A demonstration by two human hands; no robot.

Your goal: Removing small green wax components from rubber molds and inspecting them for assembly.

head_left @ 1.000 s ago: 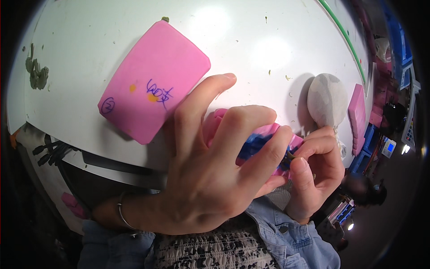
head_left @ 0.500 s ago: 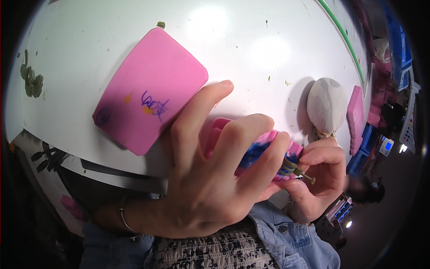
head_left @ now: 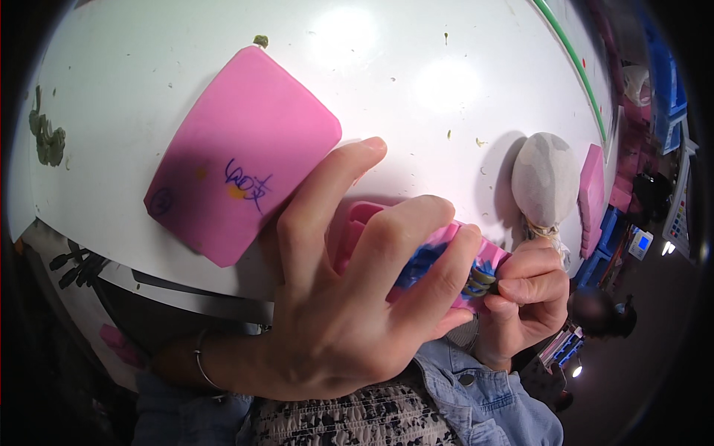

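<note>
My left hand (head_left: pixel 349 297) is wrapped round a pink mould (head_left: pixel 362 212) with blue colouring inside, close in front of me. Its fingers lie over the mould's upper side and cover much of it. At the mould's right end sits a small olive-coloured ringed piece (head_left: pixel 480 281). My right hand (head_left: pixel 528 301) pinches the end of that piece between thumb and fingers, hiding its tip. Left of the mould, a larger pink block (head_left: pixel 245 141) with blue handwriting and yellow spots lies on the white table (head_left: pixel 401 104).
A cloth-wrapped rounded pad (head_left: pixel 545 178), tied at its bottom, rests beyond my right hand. Another pink block (head_left: pixel 591 201) is at the table's right edge, near a green strip (head_left: pixel 569 52). Olive smears (head_left: pixel 49 139) mark the far left. Blue bins (head_left: pixel 666 89) stand off to the right.
My right thumb and fingers have closed over the pin-like end of the olive piece, which showed half a second ago. My left hand keeps its hold on the mould.
</note>
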